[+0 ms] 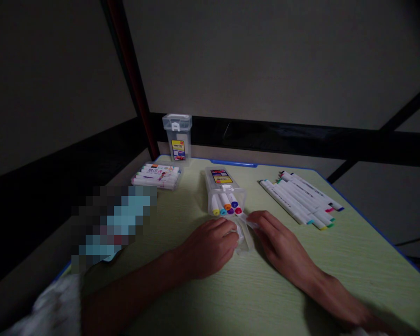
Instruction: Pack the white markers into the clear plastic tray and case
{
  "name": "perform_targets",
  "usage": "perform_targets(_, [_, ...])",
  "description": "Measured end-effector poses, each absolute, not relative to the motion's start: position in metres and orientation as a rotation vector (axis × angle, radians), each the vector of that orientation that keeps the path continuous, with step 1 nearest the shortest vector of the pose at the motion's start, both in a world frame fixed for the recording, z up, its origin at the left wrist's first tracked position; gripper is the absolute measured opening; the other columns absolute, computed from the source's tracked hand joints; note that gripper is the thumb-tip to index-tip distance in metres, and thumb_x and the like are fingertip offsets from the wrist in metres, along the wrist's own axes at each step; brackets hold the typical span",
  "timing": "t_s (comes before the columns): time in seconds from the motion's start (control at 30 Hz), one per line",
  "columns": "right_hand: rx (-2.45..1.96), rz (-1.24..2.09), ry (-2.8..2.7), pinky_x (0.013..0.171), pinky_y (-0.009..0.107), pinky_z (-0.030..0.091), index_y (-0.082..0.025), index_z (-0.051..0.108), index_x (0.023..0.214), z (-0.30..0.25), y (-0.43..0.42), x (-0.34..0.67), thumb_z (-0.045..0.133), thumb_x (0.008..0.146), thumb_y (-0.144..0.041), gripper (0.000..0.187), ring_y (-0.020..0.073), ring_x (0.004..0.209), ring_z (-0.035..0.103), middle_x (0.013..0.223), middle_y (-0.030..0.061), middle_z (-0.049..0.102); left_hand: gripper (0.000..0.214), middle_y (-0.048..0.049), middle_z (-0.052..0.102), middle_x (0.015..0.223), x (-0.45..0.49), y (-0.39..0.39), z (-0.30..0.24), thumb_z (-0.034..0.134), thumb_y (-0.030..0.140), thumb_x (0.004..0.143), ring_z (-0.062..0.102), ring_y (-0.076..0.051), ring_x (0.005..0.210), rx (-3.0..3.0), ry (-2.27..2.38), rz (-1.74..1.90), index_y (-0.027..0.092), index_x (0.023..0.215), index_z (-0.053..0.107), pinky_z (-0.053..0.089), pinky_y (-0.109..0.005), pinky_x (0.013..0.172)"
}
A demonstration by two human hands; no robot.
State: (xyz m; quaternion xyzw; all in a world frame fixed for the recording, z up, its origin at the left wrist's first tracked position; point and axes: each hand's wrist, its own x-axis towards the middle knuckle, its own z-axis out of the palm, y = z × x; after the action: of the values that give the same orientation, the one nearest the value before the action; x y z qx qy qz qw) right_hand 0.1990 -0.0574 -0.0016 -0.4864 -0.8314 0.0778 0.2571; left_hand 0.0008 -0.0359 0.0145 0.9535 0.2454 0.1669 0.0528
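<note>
A clear plastic marker case (210,189) lies on its side in the middle of the table, its open end facing me. Several white markers (226,204) with coloured ends are inside it. The case's clear lid (246,242) is folded open towards me. My left hand (210,247) has its fingers curled closed on the lid's left side. Just right of the opening, my right hand (280,240) pinches a thin whitish piece (252,223). Whether this piece is a marker or part of the case, I cannot tell.
Several loose white markers (297,198) lie to the right. At the back left stands an upright clear case (178,137), with a flat pack of markers (157,176) before it. A blurred light-blue object (126,221) is at the left. The green table (357,270) has a blue edge.
</note>
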Motion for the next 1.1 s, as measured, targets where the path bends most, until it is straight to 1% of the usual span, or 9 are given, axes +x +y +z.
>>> perform_targets(0.2, [-1.286,0.240,-2.311,0.077,0.038,0.049,-0.018,0.046,0.106,-0.0013,-0.0573,0.1989,0.034,0.084,-0.009,0.026,0.0213,0.088,0.054,0.099,0.0093,0.054,0.015,-0.0087,0.057,0.094,0.0007,-0.0351,0.0134,0.041,0.012,0.085,0.051,-0.019,0.090,2.898,0.750,0.467,0.011,0.085,0.056,0.045,-0.033,0.083])
perform_targets(0.4, [-1.268,0.230,-2.332,0.078,0.038,0.049,-0.017,0.046,0.106,-0.0002,-0.0571,0.1991,0.036,0.084,-0.009,0.025,0.0216,0.089,0.054,0.099,0.0099,0.054,0.015,-0.0086,0.056,0.094,0.0010,-0.0346,0.0132,0.041,0.013,0.085,0.050,-0.019,0.089,2.905,0.742,0.451,0.011,0.084,0.055,0.044,-0.033,0.083])
perform_targets(0.57, [-1.298,0.238,-2.332,0.076,0.039,0.048,-0.018,0.047,0.102,-0.0012,-0.0574,0.1991,0.036,0.083,-0.009,0.023,0.0221,0.087,0.054,0.097,0.0095,0.054,0.015,-0.0083,0.057,0.093,0.0008,-0.0346,0.0124,0.040,0.013,0.085,0.050,-0.019,0.089,2.911,0.737,0.474,0.012,0.084,0.055,0.045,-0.032,0.082])
perform_targets(0.7, [-1.342,0.266,-2.303,0.074,0.041,0.048,-0.017,0.047,0.097,-0.0019,-0.0571,0.1990,0.038,0.083,-0.011,0.017,0.0232,0.084,0.052,0.092,0.0096,0.053,0.017,-0.0082,0.057,0.092,0.0003,-0.0340,0.0111,0.038,0.014,0.086,0.051,-0.019,0.089,2.914,0.717,0.492,0.012,0.084,0.055,0.045,-0.033,0.083])
perform_targets(0.93, [-1.378,0.313,-2.238,0.072,0.040,0.046,-0.018,0.045,0.099,-0.0034,-0.0572,0.1996,0.038,0.085,-0.014,0.015,0.0221,0.081,0.052,0.089,0.0083,0.054,0.016,-0.0083,0.057,0.093,0.0003,-0.0344,0.0137,0.040,0.014,0.086,0.051,-0.019,0.089,2.907,0.718,0.483,0.011,0.084,0.056,0.045,-0.032,0.082])
perform_targets(1.1, [-1.372,0.256,-2.164,0.070,0.038,0.047,-0.018,0.046,0.097,-0.0041,-0.0579,0.2011,0.038,0.087,-0.017,0.013,0.0218,0.080,0.053,0.088,0.0081,0.055,0.017,-0.0083,0.057,0.093,0.0000,-0.0344,0.0125,0.039,0.014,0.086,0.051,-0.019,0.089,2.907,0.725,0.492,0.011,0.085,0.056,0.045,-0.033,0.082])
